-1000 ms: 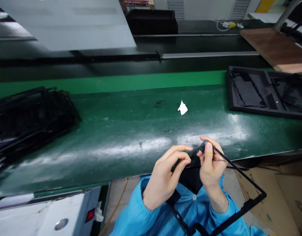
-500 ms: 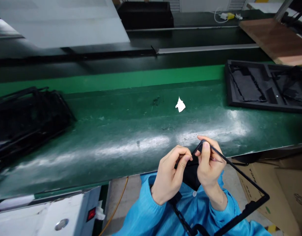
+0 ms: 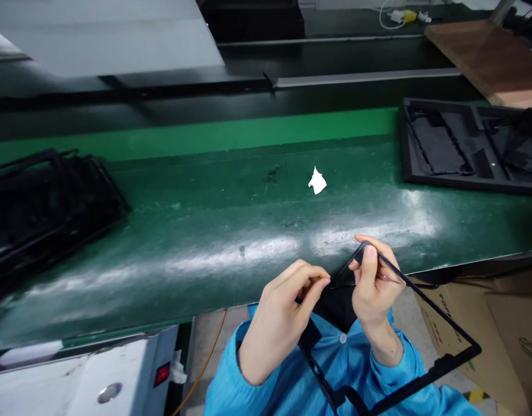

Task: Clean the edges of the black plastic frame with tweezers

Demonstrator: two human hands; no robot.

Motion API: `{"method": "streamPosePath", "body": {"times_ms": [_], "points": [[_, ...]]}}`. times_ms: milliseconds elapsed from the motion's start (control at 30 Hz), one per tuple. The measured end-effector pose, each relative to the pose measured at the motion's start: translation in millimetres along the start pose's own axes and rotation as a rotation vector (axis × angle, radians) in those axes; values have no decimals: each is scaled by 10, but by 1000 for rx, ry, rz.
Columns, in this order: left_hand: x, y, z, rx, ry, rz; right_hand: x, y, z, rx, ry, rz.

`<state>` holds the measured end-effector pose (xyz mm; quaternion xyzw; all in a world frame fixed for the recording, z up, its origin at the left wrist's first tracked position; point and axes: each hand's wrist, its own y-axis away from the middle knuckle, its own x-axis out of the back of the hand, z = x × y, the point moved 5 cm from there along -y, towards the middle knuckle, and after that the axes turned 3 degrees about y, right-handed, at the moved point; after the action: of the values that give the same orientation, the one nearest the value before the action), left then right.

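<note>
A thin black rectangular plastic frame (image 3: pixel 443 315) is held tilted in front of my blue sleeves, one corner raised over the table edge. My right hand (image 3: pixel 376 283) grips it near that corner, thumb on top and fingers beneath. A thin pointed sliver, its kind unclear, sticks out between the right fingers. My left hand (image 3: pixel 287 312) is closed in a pinch at the frame's left side, below the raised corner. Whatever lies between the left fingertips is hidden. The frame's lower part hangs in front of my body.
A heap of black frames (image 3: pixel 53 208) lies on the green table (image 3: pixel 214 214) at left. White scrap (image 3: pixel 317 181) rests mid-table. A black foam tray (image 3: pixel 447 179) with dark parts sits at right, near a wooden board (image 3: pixel 486 58). Cardboard (image 3: pixel 499 323) stands below the edge.
My left hand has moved left and slightly down, away from the raised corner, still pinching. My right hand and the frame have shifted slightly right.
</note>
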<state>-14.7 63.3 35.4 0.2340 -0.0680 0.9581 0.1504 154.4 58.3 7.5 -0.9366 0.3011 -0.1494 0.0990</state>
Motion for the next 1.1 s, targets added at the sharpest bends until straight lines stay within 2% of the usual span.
{"method": "streamPosePath", "body": {"times_ms": [100,233,433,533,667,800,967,1100], "points": [[-24,23,39,-73,-113,29,-9,2,1,7,-7,-5],[-4,42,95,-145,-214,-12,4,-23,26,-8,-28,20],[187,46,114,-145,-71,-63,33,-122,77,-144,-133,31],[178,34,104,-148,12,-54,24,-131,59,-156,-166,20],[34,3,92,-112,174,-89,9,-113,56,-167,-165,3],[-46,-18,52,0,233,-83,14,-125,58,-178,-163,16],[-2,-17,-37,107,293,-31,10,-151,87,-199,-196,24],[57,-10,-38,41,158,47,11,-149,129,-212,-225,18]]}}
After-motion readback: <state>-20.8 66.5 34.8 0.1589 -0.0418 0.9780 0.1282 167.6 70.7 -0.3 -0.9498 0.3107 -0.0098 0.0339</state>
